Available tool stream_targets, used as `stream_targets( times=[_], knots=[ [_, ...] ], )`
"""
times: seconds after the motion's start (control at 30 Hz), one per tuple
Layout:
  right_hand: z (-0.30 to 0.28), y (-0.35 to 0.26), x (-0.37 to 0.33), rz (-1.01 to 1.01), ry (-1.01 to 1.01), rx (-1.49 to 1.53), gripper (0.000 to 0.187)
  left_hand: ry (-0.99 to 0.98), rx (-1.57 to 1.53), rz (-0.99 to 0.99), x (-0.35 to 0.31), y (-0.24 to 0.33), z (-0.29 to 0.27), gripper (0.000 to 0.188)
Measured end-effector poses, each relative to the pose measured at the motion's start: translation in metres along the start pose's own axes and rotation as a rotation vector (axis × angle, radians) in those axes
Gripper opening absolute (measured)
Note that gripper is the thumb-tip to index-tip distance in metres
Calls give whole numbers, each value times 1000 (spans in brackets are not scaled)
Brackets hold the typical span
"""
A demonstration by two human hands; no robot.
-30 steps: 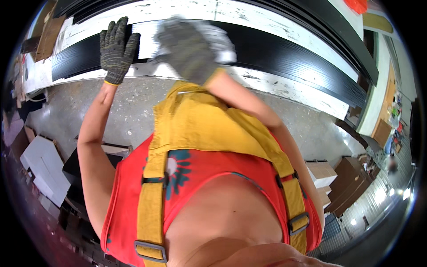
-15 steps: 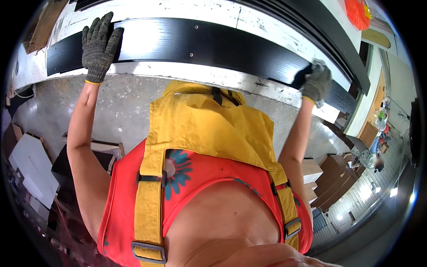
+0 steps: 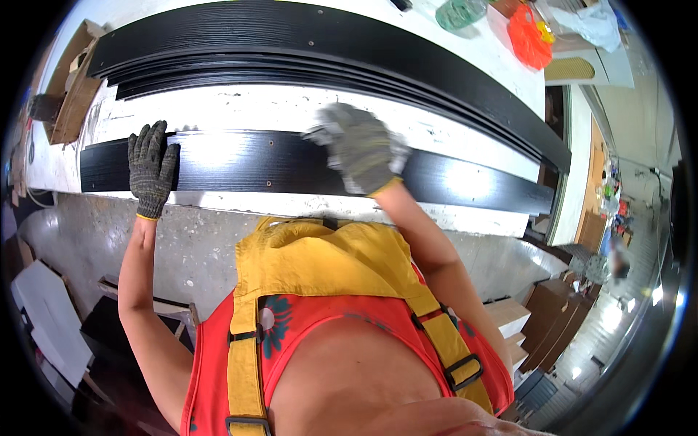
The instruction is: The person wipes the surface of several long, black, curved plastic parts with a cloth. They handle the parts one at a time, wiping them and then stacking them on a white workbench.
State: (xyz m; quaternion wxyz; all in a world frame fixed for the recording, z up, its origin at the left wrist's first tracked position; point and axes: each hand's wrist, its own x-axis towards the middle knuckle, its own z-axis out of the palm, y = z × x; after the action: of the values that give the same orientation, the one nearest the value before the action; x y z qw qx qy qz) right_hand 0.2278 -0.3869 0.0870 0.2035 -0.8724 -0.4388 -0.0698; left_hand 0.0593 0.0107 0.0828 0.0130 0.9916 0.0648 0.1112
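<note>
A long black wood-grained board (image 3: 240,163) with small holes lies along the near edge of a white worktable (image 3: 247,112). My left hand (image 3: 151,171), in a dark knitted glove, rests flat on the board near its left end, fingers stretched out. Over the board's middle is my gloved right hand (image 3: 361,149), smeared by motion. A crumpled grey-white cloth (image 3: 399,151) shows at both sides of that hand, pressed to the board; the fingers' exact grip is blurred.
Behind lies a stack of similar black boards (image 3: 240,33). A cardboard box (image 3: 73,94) sits at the table's left end. At the far right are an orange-red plastic bag (image 3: 528,40) and a green clear bottle (image 3: 459,13). Brown cartons (image 3: 556,320) stand on the floor to the right.
My right hand has swept left with the cloth, from the board's right end to its middle. The left hand stays in place on the board. The view has shifted, showing more of the table's far side.
</note>
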Motion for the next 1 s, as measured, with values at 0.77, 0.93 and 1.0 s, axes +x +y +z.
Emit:
stream_targets(
  times=[0.77, 0.93, 1.0],
  knots=[
    [-60, 23, 191, -306, 274, 142, 33, 152, 34, -45, -11, 15, -15, 40],
    [-55, -2, 49, -202, 25, 119, 34, 100, 134, -144, -8, 41, 9, 55],
    [-50, 5, -3, -6, -137, 75, 38, 46, -93, 111, -1, 84, 15, 62]
  ],
)
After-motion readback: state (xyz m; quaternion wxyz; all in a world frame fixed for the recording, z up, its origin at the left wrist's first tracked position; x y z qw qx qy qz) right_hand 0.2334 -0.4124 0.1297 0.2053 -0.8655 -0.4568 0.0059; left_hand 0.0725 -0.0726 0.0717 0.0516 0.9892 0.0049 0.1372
